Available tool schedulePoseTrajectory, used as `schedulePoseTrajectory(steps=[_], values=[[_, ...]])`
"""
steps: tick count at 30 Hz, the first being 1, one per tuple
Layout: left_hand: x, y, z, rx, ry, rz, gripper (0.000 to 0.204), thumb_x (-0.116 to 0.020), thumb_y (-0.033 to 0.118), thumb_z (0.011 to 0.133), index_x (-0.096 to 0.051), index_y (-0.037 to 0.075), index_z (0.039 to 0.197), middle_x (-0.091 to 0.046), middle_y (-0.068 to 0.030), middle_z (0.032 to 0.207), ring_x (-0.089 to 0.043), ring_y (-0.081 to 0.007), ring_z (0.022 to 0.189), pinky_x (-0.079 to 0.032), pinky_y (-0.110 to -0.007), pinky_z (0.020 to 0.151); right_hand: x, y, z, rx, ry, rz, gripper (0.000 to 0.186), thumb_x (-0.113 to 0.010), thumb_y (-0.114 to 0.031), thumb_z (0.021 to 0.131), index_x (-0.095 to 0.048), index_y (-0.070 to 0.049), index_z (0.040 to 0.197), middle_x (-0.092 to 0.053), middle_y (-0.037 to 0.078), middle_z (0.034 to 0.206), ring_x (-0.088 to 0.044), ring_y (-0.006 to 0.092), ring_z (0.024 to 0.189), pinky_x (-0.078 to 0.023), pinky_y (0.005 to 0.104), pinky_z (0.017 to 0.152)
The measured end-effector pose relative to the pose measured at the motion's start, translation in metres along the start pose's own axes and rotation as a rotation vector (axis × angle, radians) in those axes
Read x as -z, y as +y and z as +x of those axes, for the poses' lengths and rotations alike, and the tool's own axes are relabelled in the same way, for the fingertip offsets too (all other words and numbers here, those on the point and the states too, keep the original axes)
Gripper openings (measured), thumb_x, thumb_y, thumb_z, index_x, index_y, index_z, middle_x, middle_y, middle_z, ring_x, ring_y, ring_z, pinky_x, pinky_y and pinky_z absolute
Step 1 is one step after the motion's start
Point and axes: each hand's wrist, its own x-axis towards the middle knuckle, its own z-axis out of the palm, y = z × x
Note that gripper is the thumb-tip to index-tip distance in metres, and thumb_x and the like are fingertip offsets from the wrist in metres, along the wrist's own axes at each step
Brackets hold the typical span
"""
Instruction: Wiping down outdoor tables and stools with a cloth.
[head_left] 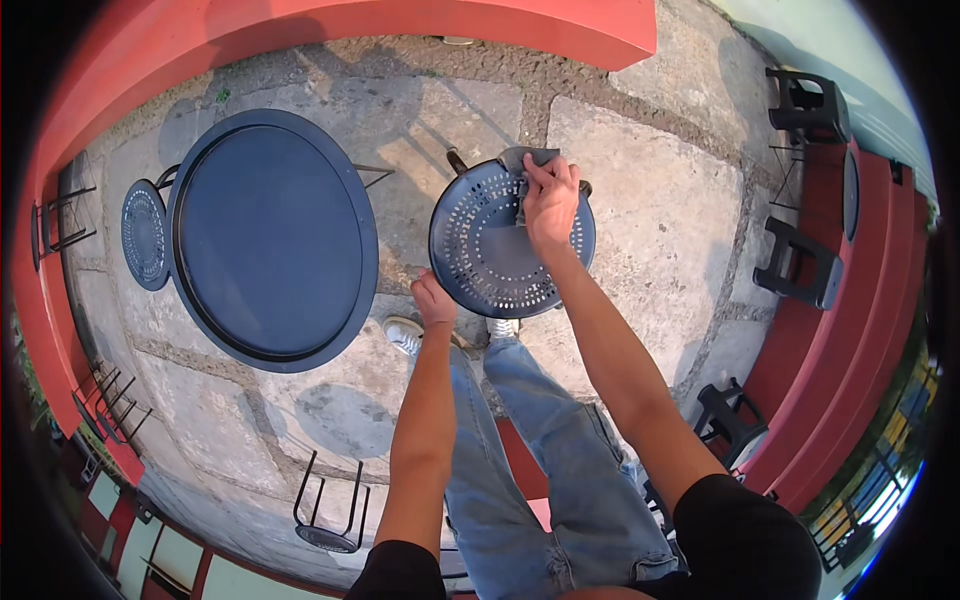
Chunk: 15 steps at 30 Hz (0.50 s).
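Note:
A round dark stool with a seat pierced by rings of small holes stands in front of me. My right hand is closed on a dark grey cloth at the seat's far side; part of the cloth is bunched under the fingers and hidden. At the near left edge of the seat, my left hand has its fingers curled around the rim.
Left of the stool stands a large round dark table, with another perforated stool beyond it. A stool with its legs showing is at lower left. Black plastic stools line the right side by a red ledge. A red wall curves along the far side.

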Motion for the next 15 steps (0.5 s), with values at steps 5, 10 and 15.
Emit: schedulePoseTrajectory(steps=[5,10,15], values=[[-0.004,0.023,-0.015,0.161,-0.141,-0.112,0.065,-0.031,0.035,0.112,-0.064,-0.003,0.070,-0.068,-0.0241,0.069,-0.064,-0.0470,0.068,-0.047,-0.054,0.069,0.004,-0.017,-0.093,0.204,-0.401,0.106,0.053,-0.071,0.009,0.077,-0.082,-0.020,0.121,-0.058,0.002,0.093,-0.058,0.0250,0.094,-0.057,0.0363,0.082],[0.016,0.007,0.000,0.117,-0.207,-0.121,0.063,-0.031,0.036,0.113,-0.060,-0.002,0.073,-0.068,-0.0221,0.071,-0.064,-0.0433,0.069,-0.047,-0.053,0.071,0.018,0.030,-0.034,-0.021,-0.131,0.084,0.036,-0.071,0.002,0.090,-0.082,-0.013,0.120,-0.058,0.006,0.091,-0.056,0.0284,0.091,-0.053,0.0412,0.080],[-0.008,0.014,-0.010,0.109,-0.137,-0.070,0.063,-0.033,0.039,0.113,-0.068,0.000,0.079,-0.066,-0.0239,0.073,-0.060,-0.0523,0.074,-0.045,-0.058,0.075,-0.012,-0.019,-0.035,0.069,-0.211,0.239,0.039,-0.073,0.002,0.086,-0.082,-0.015,0.119,-0.058,0.005,0.092,-0.055,0.0274,0.095,-0.051,0.0361,0.084]])
